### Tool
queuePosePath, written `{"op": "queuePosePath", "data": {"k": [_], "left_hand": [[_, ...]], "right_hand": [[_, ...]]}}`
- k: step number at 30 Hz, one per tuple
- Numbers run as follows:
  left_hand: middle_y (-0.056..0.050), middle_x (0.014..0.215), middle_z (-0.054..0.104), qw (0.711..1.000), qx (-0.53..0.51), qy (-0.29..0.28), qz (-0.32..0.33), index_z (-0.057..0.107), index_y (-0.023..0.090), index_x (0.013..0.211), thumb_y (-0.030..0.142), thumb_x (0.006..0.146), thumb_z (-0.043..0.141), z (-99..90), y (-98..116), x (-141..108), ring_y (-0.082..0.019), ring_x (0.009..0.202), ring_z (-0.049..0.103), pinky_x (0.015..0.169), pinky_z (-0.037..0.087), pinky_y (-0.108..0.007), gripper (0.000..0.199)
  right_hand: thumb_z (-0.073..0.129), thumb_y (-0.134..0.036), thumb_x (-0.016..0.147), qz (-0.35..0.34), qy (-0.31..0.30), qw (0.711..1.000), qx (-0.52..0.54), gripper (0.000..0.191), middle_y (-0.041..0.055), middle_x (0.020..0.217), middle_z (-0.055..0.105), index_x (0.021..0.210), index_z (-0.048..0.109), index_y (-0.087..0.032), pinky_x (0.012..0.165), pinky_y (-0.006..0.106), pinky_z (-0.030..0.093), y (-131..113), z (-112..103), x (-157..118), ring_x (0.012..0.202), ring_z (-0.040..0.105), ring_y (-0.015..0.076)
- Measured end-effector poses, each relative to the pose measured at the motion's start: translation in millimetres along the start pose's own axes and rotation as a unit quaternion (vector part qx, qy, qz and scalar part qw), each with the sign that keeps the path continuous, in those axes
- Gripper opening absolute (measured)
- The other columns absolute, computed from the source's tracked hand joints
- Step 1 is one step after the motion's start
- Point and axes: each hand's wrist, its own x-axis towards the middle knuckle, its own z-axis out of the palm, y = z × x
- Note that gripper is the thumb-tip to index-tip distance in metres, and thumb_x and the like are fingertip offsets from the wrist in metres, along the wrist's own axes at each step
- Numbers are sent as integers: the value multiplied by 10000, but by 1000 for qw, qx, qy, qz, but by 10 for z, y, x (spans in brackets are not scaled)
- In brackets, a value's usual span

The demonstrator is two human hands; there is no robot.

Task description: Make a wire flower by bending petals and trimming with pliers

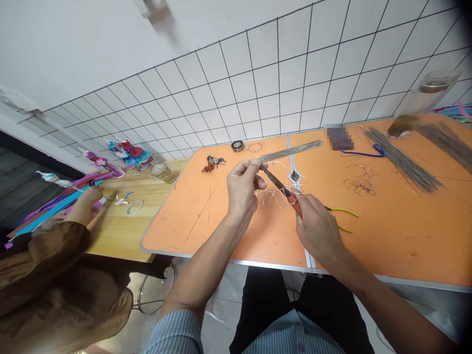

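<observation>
My left hand [242,188] pinches a thin wire ring [273,192] with looped and pointed wire ends, above the orange table [258,241]. My right hand [319,223] is closed round the handle of a soldering-iron-like tool or pliers with an orange-red grip [296,205]. Its dark metal part [275,180] reaches to my left fingertips, where the exact contact is too small to tell. Just behind my hands lies a bundle of straight wires [295,149]. Partly behind my right hand are yellow-handled pliers [344,211].
Keys [216,161] and a tape roll [238,145] lie at the back. Right of my hands are wire loops [359,187], a blue cord [368,153], wire bundles [403,160] and a glass jar [416,108]. Another person's arm [83,206] is at the wooden table [125,236] on the left.
</observation>
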Motion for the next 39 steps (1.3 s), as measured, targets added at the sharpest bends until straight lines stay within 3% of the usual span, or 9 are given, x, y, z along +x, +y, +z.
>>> {"op": "queuePosePath", "data": {"k": [12,23,29,35,39], "left_hand": [[-26,970,828,1000,26,-2,2,677,197,795,399,860,860,-38,13,4,-30,461,551,488,440,-206,280],[-43,958,838,1000,18,-8,7,650,188,757,385,869,848,-63,1,15,-31,462,547,482,424,-204,301],[-41,954,836,1000,16,-9,5,647,188,751,374,875,841,-74,-5,15,-32,460,548,483,403,-205,295],[-43,955,834,1000,25,-2,9,653,195,753,397,865,863,-64,-7,0,-39,461,542,483,422,-219,312],[-34,932,826,1000,19,0,12,642,195,746,386,874,859,-60,-18,1,-38,457,539,483,415,-215,316]], "right_hand": [[422,-242,1156,43,-39,995,79,340,121,1136,776,1382,667,-173,746,413,536,-15,47,-22,994,765,303],[449,-288,1160,57,-49,987,139,218,88,1026,738,1162,658,-223,734,374,502,-42,50,3,903,717,264],[447,-253,1146,53,-43,988,136,229,88,1038,746,1212,663,-218,722,368,493,-26,74,-12,912,723,264],[440,-317,1177,47,-18,997,58,312,99,1062,750,1345,676,-201,651,371,432,-33,65,-14,877,732,267],[449,-304,1171,49,-24,997,55,302,85,1050,739,1328,682,-193,658,370,437,-41,55,-11,862,727,264]]}}
